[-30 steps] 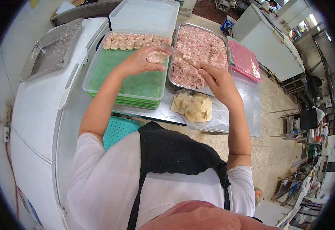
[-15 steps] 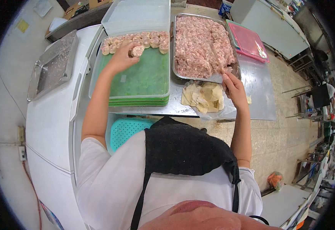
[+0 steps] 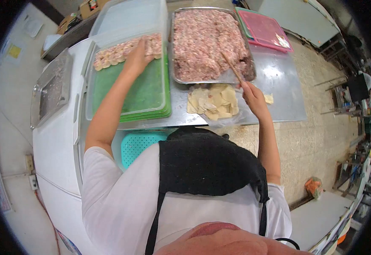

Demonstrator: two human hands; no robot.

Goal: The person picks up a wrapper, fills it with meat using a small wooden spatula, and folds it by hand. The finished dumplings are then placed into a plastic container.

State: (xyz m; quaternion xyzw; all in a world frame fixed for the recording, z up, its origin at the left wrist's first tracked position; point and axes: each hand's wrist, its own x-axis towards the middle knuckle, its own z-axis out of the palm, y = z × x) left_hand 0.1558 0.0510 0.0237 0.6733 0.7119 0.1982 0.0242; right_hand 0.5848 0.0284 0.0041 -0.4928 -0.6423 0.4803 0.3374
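My left hand reaches to the front of the rows of open-topped meat dumplings in the green-lined plastic tray. Its fingers close around a dumpling against the row, and the hand partly hides it. In my right hand is a thin wooden stick, its far end over the minced meat. The meat fills a large metal tray. Close to that hand, a pile of pale dumpling wrappers lies on plastic at the table's front edge.
A clear lid-like container stands behind the dumpling tray. Pink and green plastic lids lie at the back right of the metal table. An emptied-looking metal pan sits on the white appliance at left. Below is a turquoise basket.
My left hand has carried the dumpling up to the row. My right hand has shifted slightly with the stick, and the whole view has moved a little.
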